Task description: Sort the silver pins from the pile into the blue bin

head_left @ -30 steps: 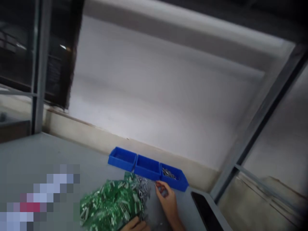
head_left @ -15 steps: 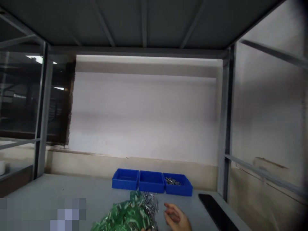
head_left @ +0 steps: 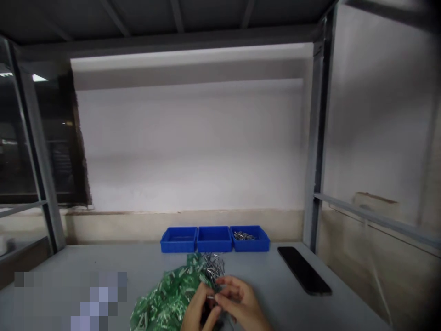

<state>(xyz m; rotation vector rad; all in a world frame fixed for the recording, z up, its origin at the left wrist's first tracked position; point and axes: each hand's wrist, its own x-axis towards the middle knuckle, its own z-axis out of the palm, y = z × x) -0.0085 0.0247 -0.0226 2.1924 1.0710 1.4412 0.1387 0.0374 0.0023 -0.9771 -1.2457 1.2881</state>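
Note:
My left hand (head_left: 200,309) and my right hand (head_left: 239,301) meet low in the view, at the right side of a green plastic heap (head_left: 168,294) with small shiny pieces in it. Both hands have their fingers pinched around a small light-coloured piece (head_left: 211,298), too small to name. Just beyond the fingertips lies a pile of thin metal pieces (head_left: 214,266). Three blue trays stand in a row behind: the left (head_left: 179,247) and middle one (head_left: 215,246) show nothing inside, and the right one (head_left: 251,246) holds some metal pieces.
A long black flat object (head_left: 305,271) lies on the grey table (head_left: 103,262) at the right. Metal posts (head_left: 315,138) rise at both sides, with a dark shelf (head_left: 148,18) overhead. A blurred-out patch covers the lower left.
The view has tilted down and shifted right. My left hand has come further into view, and my right hand has moved left to meet it at the heap.

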